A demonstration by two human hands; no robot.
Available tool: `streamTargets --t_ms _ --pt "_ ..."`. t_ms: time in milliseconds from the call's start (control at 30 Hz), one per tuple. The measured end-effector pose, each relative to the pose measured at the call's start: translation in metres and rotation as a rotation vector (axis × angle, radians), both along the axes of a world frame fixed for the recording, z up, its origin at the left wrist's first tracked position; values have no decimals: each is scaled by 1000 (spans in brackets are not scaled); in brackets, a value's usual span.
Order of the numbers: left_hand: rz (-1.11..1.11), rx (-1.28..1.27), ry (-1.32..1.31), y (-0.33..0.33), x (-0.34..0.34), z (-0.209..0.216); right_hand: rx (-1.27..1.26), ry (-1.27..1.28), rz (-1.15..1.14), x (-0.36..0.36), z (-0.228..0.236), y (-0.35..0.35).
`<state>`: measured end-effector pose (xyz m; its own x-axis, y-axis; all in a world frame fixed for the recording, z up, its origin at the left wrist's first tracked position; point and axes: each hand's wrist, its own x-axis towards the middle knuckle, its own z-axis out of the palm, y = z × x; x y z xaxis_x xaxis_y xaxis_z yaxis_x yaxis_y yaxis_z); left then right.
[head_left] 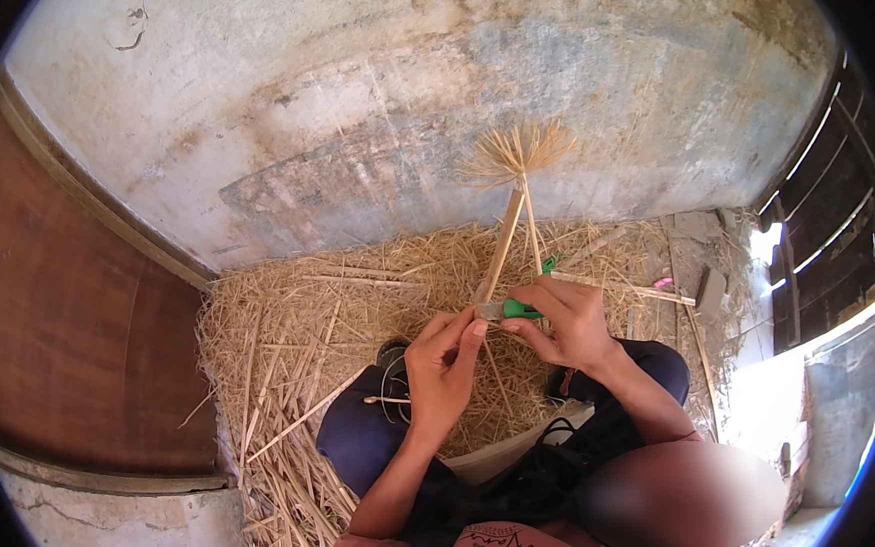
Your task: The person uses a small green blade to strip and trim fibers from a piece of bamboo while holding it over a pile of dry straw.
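Observation:
My left hand [441, 369] is closed on the near end of a flat bamboo strip [503, 244], thumb and fingers pinched. The strip slants away from me to the wall. In my right hand [569, 321] is a green-handled knife [520, 310], gripped by the handle. Its short grey blade lies across the strip's near end, close to my left thumb; whether it cuts in I cannot tell. Beyond my hands, a thin stick [531, 223] stands beside the strip, topped by a fan of fine split fibres [518, 154]. A small green piece [550, 264] shows near its foot.
Straw-like shavings [358, 288] cover the floor, and long loose bamboo strips [296, 498] lie at the left. A stained wall [368, 127] rises ahead. On the left is a brown wooden panel [88, 295]. A small block [710, 289] and a pink bit [663, 283] lie at the right.

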<state>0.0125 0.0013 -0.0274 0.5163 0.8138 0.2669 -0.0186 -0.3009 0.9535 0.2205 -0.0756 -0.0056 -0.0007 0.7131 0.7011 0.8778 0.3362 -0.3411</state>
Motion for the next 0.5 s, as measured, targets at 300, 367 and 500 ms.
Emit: streamTargets --t_ms 300,367,500 --pt "65 99 39 -5 0 10 42 -59 -34 -9 -3 0" --pt "64 123 47 -5 0 9 46 -64 -26 -10 -3 1" --pt "76 123 73 -8 -1 10 58 -61 -33 -10 -1 1"
